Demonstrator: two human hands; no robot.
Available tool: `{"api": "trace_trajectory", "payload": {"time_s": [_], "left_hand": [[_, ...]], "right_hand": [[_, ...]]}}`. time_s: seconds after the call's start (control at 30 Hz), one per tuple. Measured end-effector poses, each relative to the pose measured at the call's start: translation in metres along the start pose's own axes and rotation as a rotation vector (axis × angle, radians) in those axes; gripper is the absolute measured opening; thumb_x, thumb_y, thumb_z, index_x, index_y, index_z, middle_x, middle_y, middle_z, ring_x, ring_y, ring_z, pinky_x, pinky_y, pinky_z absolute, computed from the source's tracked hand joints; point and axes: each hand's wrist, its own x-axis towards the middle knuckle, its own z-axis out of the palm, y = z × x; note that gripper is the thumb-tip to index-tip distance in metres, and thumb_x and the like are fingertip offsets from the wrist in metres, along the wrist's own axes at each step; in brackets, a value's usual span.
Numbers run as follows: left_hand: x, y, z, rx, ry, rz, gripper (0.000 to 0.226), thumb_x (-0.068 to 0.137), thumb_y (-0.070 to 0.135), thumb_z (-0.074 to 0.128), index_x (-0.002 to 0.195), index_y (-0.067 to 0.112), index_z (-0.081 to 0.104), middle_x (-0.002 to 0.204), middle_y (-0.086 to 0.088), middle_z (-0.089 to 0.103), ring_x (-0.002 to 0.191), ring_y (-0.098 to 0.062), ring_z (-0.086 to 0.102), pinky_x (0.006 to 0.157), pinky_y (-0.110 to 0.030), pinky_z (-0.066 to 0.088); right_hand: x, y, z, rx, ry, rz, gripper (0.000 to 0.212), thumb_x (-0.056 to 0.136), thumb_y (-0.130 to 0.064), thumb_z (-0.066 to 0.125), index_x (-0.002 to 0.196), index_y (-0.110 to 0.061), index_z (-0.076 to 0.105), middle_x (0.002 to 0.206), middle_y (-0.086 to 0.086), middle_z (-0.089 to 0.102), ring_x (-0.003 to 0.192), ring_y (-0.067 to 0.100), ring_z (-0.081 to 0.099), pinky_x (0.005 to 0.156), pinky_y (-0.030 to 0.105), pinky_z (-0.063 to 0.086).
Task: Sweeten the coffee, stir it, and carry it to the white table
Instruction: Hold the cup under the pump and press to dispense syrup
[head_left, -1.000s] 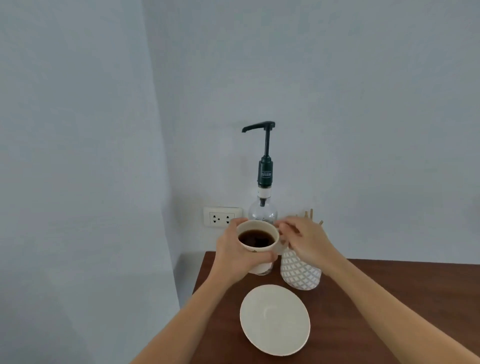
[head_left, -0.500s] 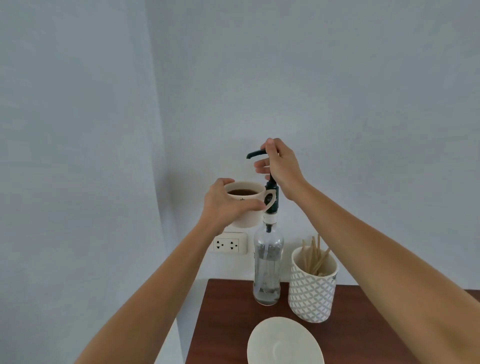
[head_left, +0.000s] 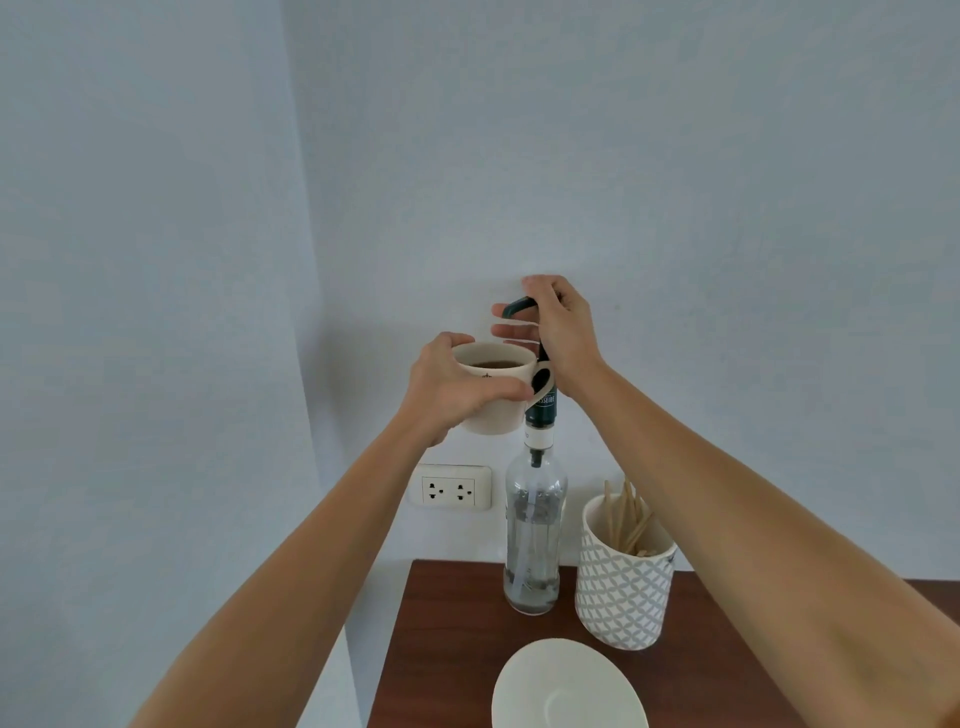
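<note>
At a corner counter (head_left: 467, 649) against a pale wall: right hand (head_left: 558, 332) closed around the dark pump head (head_left: 519, 306) of a clear syrup bottle (head_left: 532, 540), left hand (head_left: 452, 389) wrapped round a white cup (head_left: 498, 387) of coffee, held up just beneath the spout. Raised within the last second from beside the saucer (head_left: 569, 686), with the right hand shifted from the cup's handle up to the pump. Sweetening apparently just starting; no syrup stream visible. Wooden stirrers (head_left: 626, 514) waiting in a patterned holder (head_left: 623, 587) beside the bottle, wall socket (head_left: 452, 487) behind. Stirring and the carry to the white table, out of view, not yet done.
</note>
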Motion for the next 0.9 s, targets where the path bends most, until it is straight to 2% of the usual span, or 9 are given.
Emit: {"api": "trace_trajectory", "payload": {"time_s": [0.1, 0.27, 0.37, 0.6, 0.7, 0.9], "left_hand": [[0.0023, 0.0009, -0.0015, -0.005, -0.002, -0.002, 0.101, 0.038, 0.04, 0.089, 0.129, 0.018, 0.052, 0.122, -0.004, 0.061, 0.107, -0.023, 0.062, 0.072, -0.03, 0.051], [0.0035, 0.003, -0.0026, -0.007, -0.004, 0.0, 0.104, 0.035, 0.041, 0.089, 0.129, 0.017, 0.052, 0.123, -0.004, 0.061, 0.11, -0.024, 0.062, 0.075, -0.031, 0.05], [0.0033, 0.0039, -0.0021, -0.012, -0.004, 0.001, 0.11, 0.029, 0.045, 0.088, 0.129, 0.018, 0.052, 0.122, -0.004, 0.061, 0.109, -0.023, 0.062, 0.074, -0.03, 0.05], [0.0033, 0.0039, -0.0006, -0.014, -0.004, -0.003, 0.102, 0.036, 0.039, 0.089, 0.129, 0.017, 0.052, 0.121, -0.004, 0.061, 0.107, -0.022, 0.062, 0.075, -0.031, 0.052], [0.0027, 0.0045, -0.0002, -0.026, -0.014, -0.002, 0.098, 0.039, 0.036, 0.089, 0.127, 0.017, 0.052, 0.118, -0.003, 0.062, 0.102, -0.02, 0.061, 0.071, -0.029, 0.051], [0.0024, 0.0038, -0.0005, -0.038, -0.009, -0.004, 0.099, 0.039, 0.036, 0.089, 0.129, 0.016, 0.052, 0.119, -0.003, 0.061, 0.104, -0.021, 0.061, 0.071, -0.029, 0.05]], "right_hand": [[0.0031, -0.0017, 0.0011, 0.025, -0.008, 0.069, 0.012, 0.094, -0.019, 0.054, 0.086, -0.01, 0.057, 0.085, 0.013, 0.08, 0.068, 0.031, 0.075, 0.071, 0.04, 0.059], [0.0028, -0.0026, 0.0024, 0.041, 0.003, 0.072, 0.018, 0.096, -0.017, 0.05, 0.079, -0.014, 0.055, 0.083, 0.016, 0.079, 0.068, 0.033, 0.075, 0.074, 0.044, 0.06], [0.0026, -0.0011, 0.0027, 0.034, 0.019, 0.045, 0.018, 0.095, -0.015, 0.048, 0.078, -0.012, 0.054, 0.087, 0.021, 0.079, 0.069, 0.032, 0.075, 0.075, 0.046, 0.057], [0.0027, 0.0024, 0.0022, -0.001, 0.045, 0.0, 0.017, 0.094, -0.014, 0.046, 0.081, -0.006, 0.054, 0.092, 0.029, 0.076, 0.069, 0.035, 0.076, 0.075, 0.049, 0.058], [0.0031, 0.0033, 0.0023, -0.015, 0.054, -0.011, 0.015, 0.093, -0.013, 0.046, 0.085, -0.005, 0.056, 0.093, 0.033, 0.075, 0.069, 0.036, 0.076, 0.076, 0.05, 0.059], [0.0014, 0.0016, 0.0039, -0.039, 0.069, -0.017, 0.017, 0.091, -0.012, 0.045, 0.078, -0.004, 0.054, 0.093, 0.039, 0.071, 0.079, 0.047, 0.076, 0.07, 0.046, 0.057]]}}
